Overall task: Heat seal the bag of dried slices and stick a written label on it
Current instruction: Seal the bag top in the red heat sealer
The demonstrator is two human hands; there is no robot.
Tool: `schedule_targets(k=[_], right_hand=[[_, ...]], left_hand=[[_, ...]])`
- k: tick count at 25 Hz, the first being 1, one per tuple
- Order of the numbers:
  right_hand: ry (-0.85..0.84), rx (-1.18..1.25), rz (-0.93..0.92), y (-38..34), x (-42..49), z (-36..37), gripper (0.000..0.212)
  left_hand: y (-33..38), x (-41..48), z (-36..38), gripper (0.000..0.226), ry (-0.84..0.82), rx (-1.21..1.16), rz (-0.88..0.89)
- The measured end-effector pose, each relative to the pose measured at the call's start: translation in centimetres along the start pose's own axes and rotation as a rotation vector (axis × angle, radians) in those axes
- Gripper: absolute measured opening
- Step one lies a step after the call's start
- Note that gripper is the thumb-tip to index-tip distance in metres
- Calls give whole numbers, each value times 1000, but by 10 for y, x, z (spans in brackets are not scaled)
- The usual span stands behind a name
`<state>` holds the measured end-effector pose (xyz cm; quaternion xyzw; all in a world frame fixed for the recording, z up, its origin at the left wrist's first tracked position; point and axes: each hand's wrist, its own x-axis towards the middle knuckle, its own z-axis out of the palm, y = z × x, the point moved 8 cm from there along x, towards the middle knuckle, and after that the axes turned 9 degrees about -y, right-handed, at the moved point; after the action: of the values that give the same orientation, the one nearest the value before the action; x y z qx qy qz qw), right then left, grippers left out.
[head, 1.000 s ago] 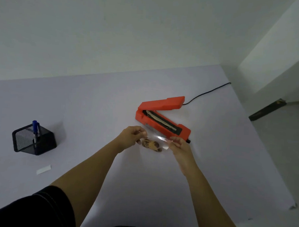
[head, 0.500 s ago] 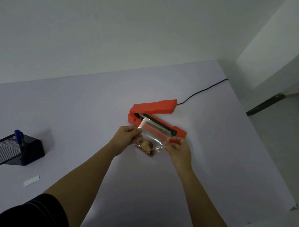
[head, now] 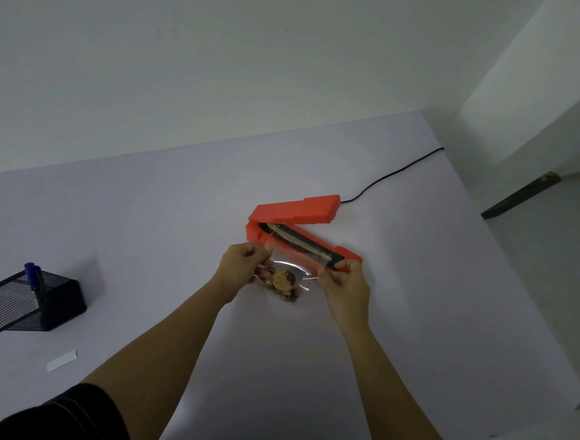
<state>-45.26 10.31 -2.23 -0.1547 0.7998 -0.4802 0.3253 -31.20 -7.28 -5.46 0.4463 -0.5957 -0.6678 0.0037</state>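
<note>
Both hands pinch the clear bag [head: 297,255] by its upper corners, the left hand [head: 243,264] on one side and the right hand [head: 344,282] on the other, fingers and thumbs closed on the film and stretching it flat between them. The dried slices [head: 281,281] sag in the bag's bottom, just on the near side of the grip. Well off to the left of the left hand, and nearer the person, a white label [head: 61,360] lies on the table [head: 148,230]. A black mesh holder [head: 45,305] with a blue pen [head: 32,273] stands farther left. Just beyond the fingertips, the bag's top lies across the dark sealing strip of the orange heat sealer [head: 295,210], whose arm stands raised. A black cord [head: 393,172] trails away past it. The step in hand appears to be lining up the bag mouth on the strip. The next move would call for one hand to release and press the arm down while the other holds the film taut; labelling is not yet begun.
</note>
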Motion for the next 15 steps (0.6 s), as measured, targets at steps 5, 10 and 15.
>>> schedule_targets(k=[5,10,15], right_hand=[[236,-221,-272,-53,-15,-25,14],[312,-375,-782,-141,-36,-33,29],[91,-615,-890,-164,-26,-2,38]], left_hand=[[1,3,-8,29,56,46,-14],[8,5,-11,33,119,121,-1],[12,7,-10,38,135,175,13]])
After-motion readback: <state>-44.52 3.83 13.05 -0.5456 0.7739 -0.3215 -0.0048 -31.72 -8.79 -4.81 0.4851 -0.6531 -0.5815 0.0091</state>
